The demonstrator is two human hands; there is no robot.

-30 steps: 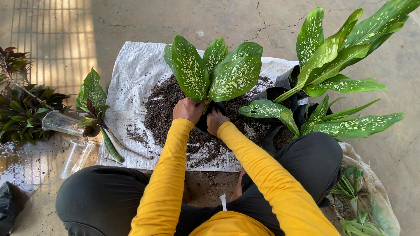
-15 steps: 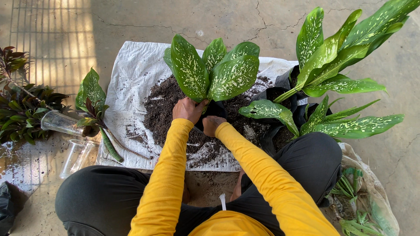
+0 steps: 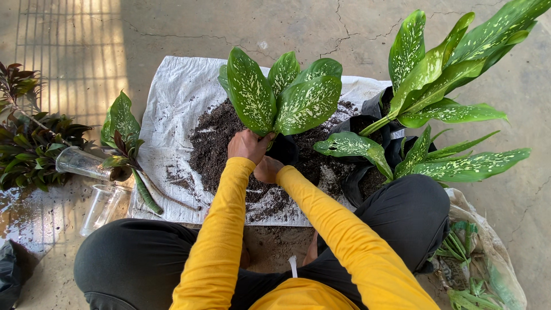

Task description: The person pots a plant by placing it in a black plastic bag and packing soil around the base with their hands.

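Spotted-leaf plant (image 3: 284,95) in a black grow bag (image 3: 285,150), standing upright on the white woven sack (image 3: 178,92), amid the dark potting soil (image 3: 215,140) heaped over the sack's middle. Left hand (image 3: 248,144) curled against the bag's left rim at the base of the stems, fingers bent and touching the bag; whether actually gripping, cannot tell. Right hand (image 3: 267,169) just below the bag's near side, low and partly hidden by the left hand and the yellow sleeve (image 3: 338,229); how far open, cannot tell. Right of the sack's soil heap, two more spotted plants in black bags (image 3: 373,143), leaves reaching well past the sack's right edge. Left of the sack, a small dark-leaved cutting (image 3: 123,140) lying across its edge, with two clear plastic cups (image 3: 86,163) on their sides just beyond. Farther left of the sack, a clump of dark reddish-green foliage (image 3: 28,143). Near the sack's lower right corner, beyond a black-trousered knee, another sack with green cuttings (image 3: 476,264) on concrete floor (image 3: 172,28).
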